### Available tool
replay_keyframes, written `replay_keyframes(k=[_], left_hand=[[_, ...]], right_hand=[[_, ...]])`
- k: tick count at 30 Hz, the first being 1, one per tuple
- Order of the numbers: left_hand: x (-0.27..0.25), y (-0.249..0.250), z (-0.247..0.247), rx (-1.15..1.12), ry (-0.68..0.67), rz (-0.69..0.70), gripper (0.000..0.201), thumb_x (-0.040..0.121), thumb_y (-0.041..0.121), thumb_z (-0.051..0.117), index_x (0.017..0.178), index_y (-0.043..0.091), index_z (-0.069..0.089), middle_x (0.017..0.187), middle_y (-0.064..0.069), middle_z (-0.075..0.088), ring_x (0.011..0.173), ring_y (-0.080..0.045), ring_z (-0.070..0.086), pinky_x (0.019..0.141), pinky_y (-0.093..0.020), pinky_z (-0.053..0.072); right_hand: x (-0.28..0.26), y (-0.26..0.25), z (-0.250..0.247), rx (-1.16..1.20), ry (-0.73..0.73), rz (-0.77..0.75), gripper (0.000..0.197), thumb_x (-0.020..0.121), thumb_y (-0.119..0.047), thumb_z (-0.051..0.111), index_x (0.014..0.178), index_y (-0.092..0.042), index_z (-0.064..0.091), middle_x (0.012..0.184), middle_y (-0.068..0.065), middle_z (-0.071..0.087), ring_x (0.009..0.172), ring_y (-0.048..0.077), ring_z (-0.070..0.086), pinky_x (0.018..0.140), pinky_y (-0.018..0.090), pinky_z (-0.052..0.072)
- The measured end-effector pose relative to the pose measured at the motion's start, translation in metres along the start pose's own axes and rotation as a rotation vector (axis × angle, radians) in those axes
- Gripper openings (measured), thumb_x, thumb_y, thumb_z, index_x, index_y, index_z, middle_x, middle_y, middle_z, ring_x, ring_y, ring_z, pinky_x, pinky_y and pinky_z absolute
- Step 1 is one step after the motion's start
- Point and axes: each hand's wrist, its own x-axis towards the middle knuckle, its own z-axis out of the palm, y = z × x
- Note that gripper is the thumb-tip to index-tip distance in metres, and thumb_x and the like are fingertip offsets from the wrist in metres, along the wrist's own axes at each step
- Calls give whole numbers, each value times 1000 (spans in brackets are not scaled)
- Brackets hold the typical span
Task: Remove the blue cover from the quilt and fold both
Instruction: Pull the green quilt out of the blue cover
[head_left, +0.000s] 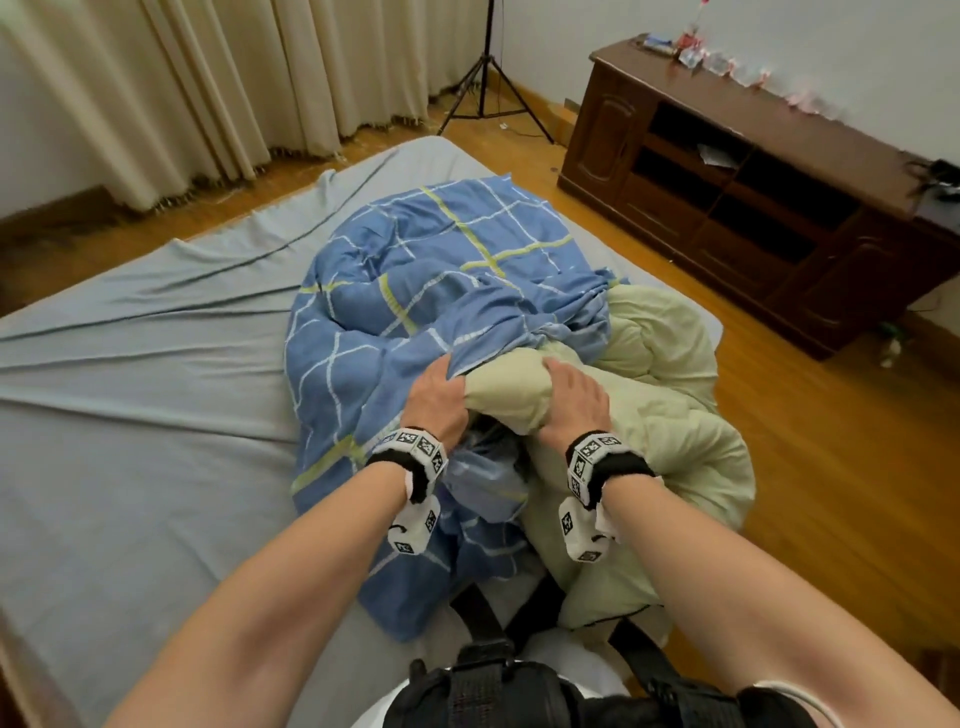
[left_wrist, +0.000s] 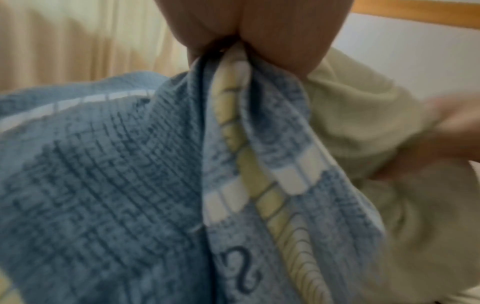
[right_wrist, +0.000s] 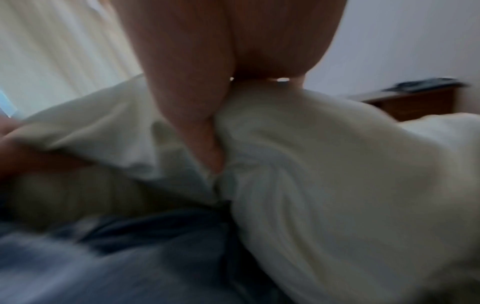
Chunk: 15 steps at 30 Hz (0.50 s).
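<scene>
From the head view, the blue cover (head_left: 415, 291), checked with white and yellow-green lines, lies bunched on the grey bed sheet (head_left: 135, 364), with the pale green quilt (head_left: 654, 410) spilling from it toward the bed's right edge. The left hand (head_left: 436, 405) grips the cover's edge; the right hand (head_left: 571, 400) clutches a quilt fold. Beige curtains (head_left: 208, 78), a tripod (head_left: 485, 78) and a dark wooden cabinet (head_left: 753, 197) stand on the wood floor.

The left wrist view shows fingers (left_wrist: 275, 41) pinching gathered blue fabric, the quilt beside it.

The right wrist view, blurred, shows fingers (right_wrist: 187, 92) sunk into the quilt.
</scene>
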Motion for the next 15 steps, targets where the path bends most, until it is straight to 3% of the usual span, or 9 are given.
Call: replay_keyframes(k=[2,4,6,8,11,15], left_hand=[[-5,7,0,1,-3,103,41,86,9,53,127,4,57,140,-16,46,118,-35,51,100,-41,45],[-10,5,-4,40,7,98,45,89,10,52,133,0,53,148,-19,39,126,-37,47,105,-40,40],[-15,-8,-7,105,28,41,43,91,14,51,134,3,53,148,-18,40,129,-35,45,106,-41,38],[-22,-23,-5,197,3,-30,37,88,20,60,124,12,60,153,-12,33,132,-31,41,106,-43,38],[-33,-34,8,151,-115,-295,31,83,33,67,111,22,60,162,-9,0,145,-30,16,112,-55,28],[-30,-29,24,157,-137,-426,41,82,30,71,120,26,54,158,-8,-22,148,-33,2,110,-65,23]], right_hand=[[4,-36,-2,1,45,-197,79,67,-40,76,137,-30,42,133,0,53,120,23,50,103,40,39],[9,-63,-6,-7,38,-216,44,78,-27,65,120,-29,54,115,1,64,106,26,61,87,38,48],[10,-77,-9,-60,26,-198,24,81,-28,58,105,-26,57,94,5,70,90,30,68,72,36,50],[7,-75,-6,-64,33,-212,24,79,-37,52,97,-22,59,84,8,69,81,33,67,66,35,47],[4,-67,-4,-50,39,-235,19,85,-32,51,99,-26,63,92,8,70,87,33,65,67,32,43],[6,-51,-17,-60,95,-192,21,86,-29,54,104,-25,64,96,7,70,90,33,65,66,32,41]])
